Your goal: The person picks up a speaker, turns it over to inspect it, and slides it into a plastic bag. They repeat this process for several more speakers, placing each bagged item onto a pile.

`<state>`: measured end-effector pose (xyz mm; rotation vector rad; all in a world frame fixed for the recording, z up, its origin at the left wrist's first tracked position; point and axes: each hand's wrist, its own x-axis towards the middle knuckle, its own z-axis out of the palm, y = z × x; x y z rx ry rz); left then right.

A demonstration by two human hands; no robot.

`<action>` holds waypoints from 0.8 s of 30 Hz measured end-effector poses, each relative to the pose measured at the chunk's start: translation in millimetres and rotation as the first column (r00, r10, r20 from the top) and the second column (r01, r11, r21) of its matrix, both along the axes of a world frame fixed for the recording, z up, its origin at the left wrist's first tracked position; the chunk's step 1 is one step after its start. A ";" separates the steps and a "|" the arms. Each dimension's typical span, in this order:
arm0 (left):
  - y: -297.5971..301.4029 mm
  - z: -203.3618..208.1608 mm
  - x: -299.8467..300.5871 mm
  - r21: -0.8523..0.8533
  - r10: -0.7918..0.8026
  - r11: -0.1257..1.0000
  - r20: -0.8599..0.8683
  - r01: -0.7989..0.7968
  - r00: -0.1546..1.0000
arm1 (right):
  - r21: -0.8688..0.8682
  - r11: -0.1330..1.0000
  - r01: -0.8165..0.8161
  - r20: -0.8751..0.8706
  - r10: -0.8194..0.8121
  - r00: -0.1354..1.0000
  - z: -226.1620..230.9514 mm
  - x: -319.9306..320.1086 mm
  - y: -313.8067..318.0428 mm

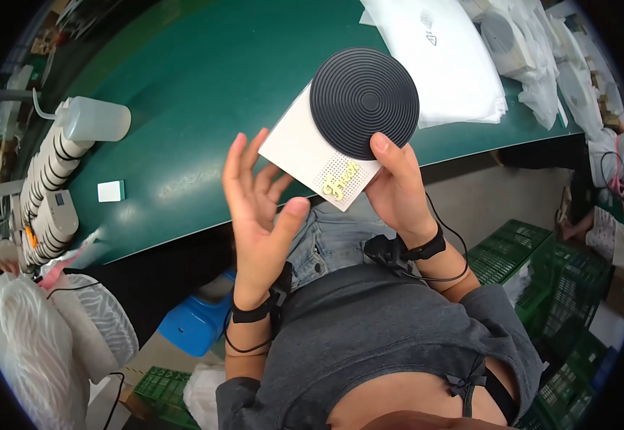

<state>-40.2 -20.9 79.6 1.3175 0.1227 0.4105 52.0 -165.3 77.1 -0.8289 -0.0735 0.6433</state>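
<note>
My right hand (pixel 402 186) grips a cream-white, box-shaped device (pixel 294 143) by its right side, above the near edge of the table. A large black disc with concentric ridges (pixel 366 93) covers one end of the device's face, and my right thumb presses on its rim. Small holes and raised yellow lettering (pixel 341 179) mark the corner closest to me. My left hand (pixel 258 208) is open beside the device's left corner, its fingers spread. Whether those fingertips touch the device I cannot tell.
White plastic bags (pixel 445 64) lie stacked at the back right, near bagged devices (pixel 506 43). A squeeze bottle (pixel 97 120), a small white-and-green block (pixel 111 190) and a row of white devices (pixel 57 215) are at left. Green crates (pixel 516 247) and a blue stool (pixel 190 326) stand below.
</note>
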 end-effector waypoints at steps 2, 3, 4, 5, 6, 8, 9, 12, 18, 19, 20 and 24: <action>-10.6 6.2 3.1 -0.041 -0.011 0.999 -0.016 0.010 1.000 | 0.010 1.000 0.002 0.027 -0.002 1.000 1.5 -4.4 0.8; -15.7 9.3 5.1 -0.084 -0.028 0.996 -0.027 0.025 0.999 | 0.014 1.000 0.003 0.041 -0.004 0.999 1.8 -5.8 0.7; -17.9 12.1 6.4 -0.127 -0.045 0.991 -0.037 0.040 0.998 | 0.016 1.000 0.000 0.039 -0.001 0.999 1.9 -6.6 0.0; -17.9 14.6 6.9 -0.125 -0.042 0.991 -0.040 0.037 0.998 | 0.038 0.999 -0.029 0.041 0.028 0.999 1.9 -7.0 -1.3; -18.0 14.9 7.9 -0.143 -0.040 0.989 -0.042 0.034 0.998 | 0.057 0.997 -0.054 0.043 0.052 0.998 0.1 -7.3 -3.2; -17.6 15.0 9.1 -0.177 -0.034 0.984 -0.046 0.025 0.998 | 0.074 0.994 -0.079 0.043 0.076 0.996 -3.1 -8.1 -5.5; -16.9 14.8 9.1 -0.179 -0.034 0.984 -0.048 0.025 0.998 | 0.089 0.993 -0.084 0.059 0.079 0.995 -4.9 -8.6 -6.2; -14.2 16.2 8.0 -0.160 -0.057 0.986 -0.050 0.048 0.997 | 0.119 0.988 -0.098 0.090 0.087 0.992 -6.6 -9.9 -7.3; -15.1 19.5 7.8 -0.156 -0.031 0.987 -0.022 0.027 0.999 | 0.071 0.992 -0.100 0.142 0.089 0.986 -3.2 -11.2 -6.9; -14.8 19.8 7.2 -0.144 -0.035 0.989 -0.025 0.032 0.999 | 0.049 0.994 -0.102 0.155 0.094 0.983 -1.9 -11.3 -6.7; -14.6 20.2 6.5 -0.132 -0.040 0.991 -0.028 0.036 0.999 | 0.049 0.993 -0.107 0.156 0.098 0.983 -0.4 -11.5 -6.6; -15.5 21.3 7.2 -0.063 -0.058 0.996 -0.027 0.056 0.998 | -0.018 0.993 -0.117 0.123 0.118 0.985 2.9 -10.9 -6.8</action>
